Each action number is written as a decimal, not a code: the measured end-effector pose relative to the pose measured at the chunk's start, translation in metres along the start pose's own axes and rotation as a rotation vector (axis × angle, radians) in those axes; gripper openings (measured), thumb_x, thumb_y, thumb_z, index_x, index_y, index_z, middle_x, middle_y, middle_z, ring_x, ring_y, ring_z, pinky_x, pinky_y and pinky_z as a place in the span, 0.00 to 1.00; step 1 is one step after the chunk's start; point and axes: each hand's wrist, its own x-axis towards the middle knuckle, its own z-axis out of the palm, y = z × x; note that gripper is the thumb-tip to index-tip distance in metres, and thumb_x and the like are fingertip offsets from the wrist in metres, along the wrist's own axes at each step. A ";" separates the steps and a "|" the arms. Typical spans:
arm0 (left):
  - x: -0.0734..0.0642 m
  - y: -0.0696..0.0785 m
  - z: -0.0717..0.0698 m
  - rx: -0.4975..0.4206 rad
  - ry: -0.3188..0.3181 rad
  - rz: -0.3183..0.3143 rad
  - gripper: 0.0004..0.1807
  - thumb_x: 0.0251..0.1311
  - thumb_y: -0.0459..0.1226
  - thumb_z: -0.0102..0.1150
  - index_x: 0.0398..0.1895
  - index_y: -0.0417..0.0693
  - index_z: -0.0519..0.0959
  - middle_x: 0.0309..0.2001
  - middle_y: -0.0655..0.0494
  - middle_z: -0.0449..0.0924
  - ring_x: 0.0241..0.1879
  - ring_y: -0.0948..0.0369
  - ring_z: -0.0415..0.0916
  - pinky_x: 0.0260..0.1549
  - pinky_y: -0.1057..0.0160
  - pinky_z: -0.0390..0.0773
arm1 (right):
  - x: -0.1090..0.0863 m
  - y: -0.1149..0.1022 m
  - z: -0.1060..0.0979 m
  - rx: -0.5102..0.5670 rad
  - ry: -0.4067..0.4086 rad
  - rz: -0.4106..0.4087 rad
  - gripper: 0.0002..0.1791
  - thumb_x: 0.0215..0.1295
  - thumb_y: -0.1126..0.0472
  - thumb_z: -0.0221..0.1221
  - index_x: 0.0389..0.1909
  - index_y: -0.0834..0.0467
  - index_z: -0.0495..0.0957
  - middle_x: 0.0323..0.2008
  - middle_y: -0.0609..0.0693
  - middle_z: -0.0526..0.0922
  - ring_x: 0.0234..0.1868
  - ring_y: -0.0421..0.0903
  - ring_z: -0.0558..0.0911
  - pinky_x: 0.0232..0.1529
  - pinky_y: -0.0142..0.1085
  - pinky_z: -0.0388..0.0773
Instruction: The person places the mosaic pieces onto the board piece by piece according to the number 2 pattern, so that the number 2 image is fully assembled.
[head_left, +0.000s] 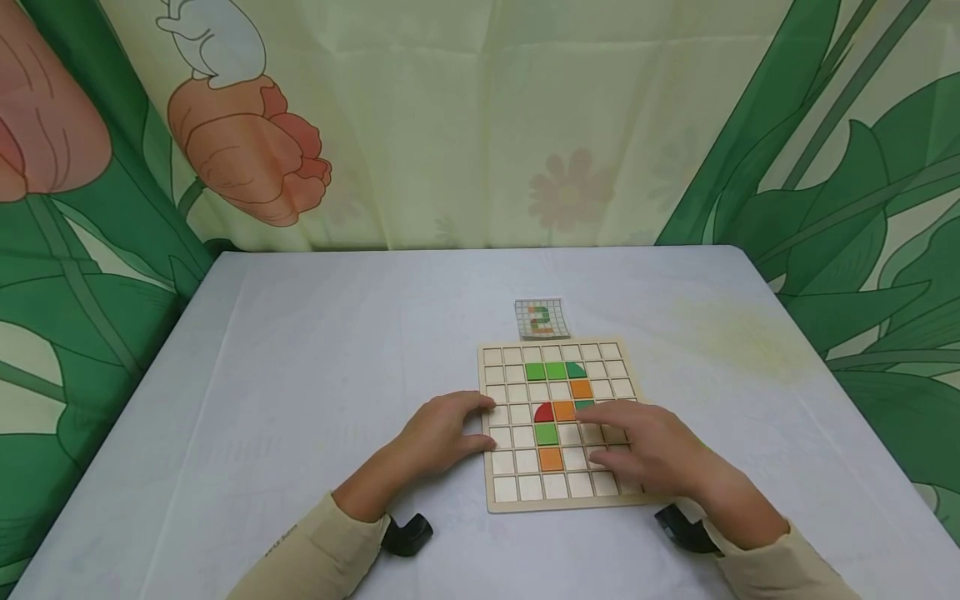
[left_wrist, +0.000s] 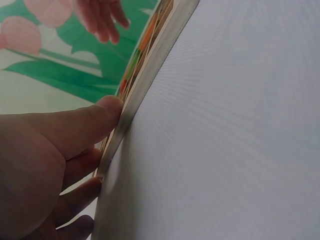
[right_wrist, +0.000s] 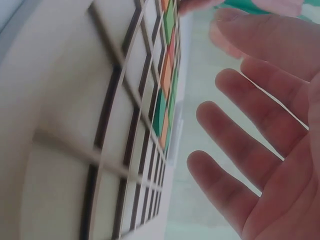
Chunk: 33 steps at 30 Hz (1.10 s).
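A wooden grid board (head_left: 570, 503) lies on the table with coloured tiles in some squares. My left hand (head_left: 442, 429) rests against its left edge; in the left wrist view the thumb (left_wrist: 111, 106) touches the rim. Above the board's right side hovers my right hand (head_left: 652, 446), fingers spread and holding nothing. The upper row has two green squares (head_left: 556, 370) and a dark green rounded tile (head_left: 574, 370), with an orange square (head_left: 581, 389) below. Mid-board sit a red rounded tile (head_left: 544, 412), an orange square (head_left: 564, 411) and a dark green tile (head_left: 583, 405), partly hidden by my fingers.
Lower on the board are a green square (head_left: 547, 433) and an orange square (head_left: 551, 459). A small card (head_left: 542, 318) with a printed grid pattern lies just beyond the board. The white-covered table (head_left: 337, 333) ends at a patterned curtain (head_left: 465, 125).
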 end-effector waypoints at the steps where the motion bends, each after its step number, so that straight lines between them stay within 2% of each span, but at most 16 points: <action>1: 0.000 0.000 0.000 0.001 0.001 0.001 0.27 0.57 0.40 0.73 0.60 0.44 0.78 0.58 0.52 0.79 0.63 0.52 0.73 0.62 0.52 0.72 | -0.001 0.001 -0.002 -0.002 -0.010 0.021 0.24 0.56 0.57 0.72 0.55 0.54 0.83 0.52 0.46 0.84 0.55 0.52 0.81 0.53 0.50 0.79; 18: -0.001 0.000 0.001 0.000 -0.001 -0.013 0.27 0.57 0.40 0.73 0.60 0.44 0.78 0.59 0.52 0.79 0.63 0.53 0.72 0.62 0.52 0.72 | -0.028 0.020 -0.016 -0.021 0.006 0.176 0.25 0.56 0.57 0.72 0.57 0.56 0.82 0.53 0.53 0.84 0.56 0.57 0.81 0.53 0.55 0.79; 33: 0.000 0.000 0.000 0.005 -0.003 -0.012 0.28 0.58 0.42 0.73 0.61 0.46 0.78 0.60 0.54 0.79 0.64 0.54 0.72 0.64 0.53 0.71 | -0.051 0.038 -0.021 -0.049 0.008 0.246 0.26 0.54 0.58 0.74 0.56 0.56 0.82 0.52 0.52 0.84 0.54 0.57 0.82 0.51 0.55 0.79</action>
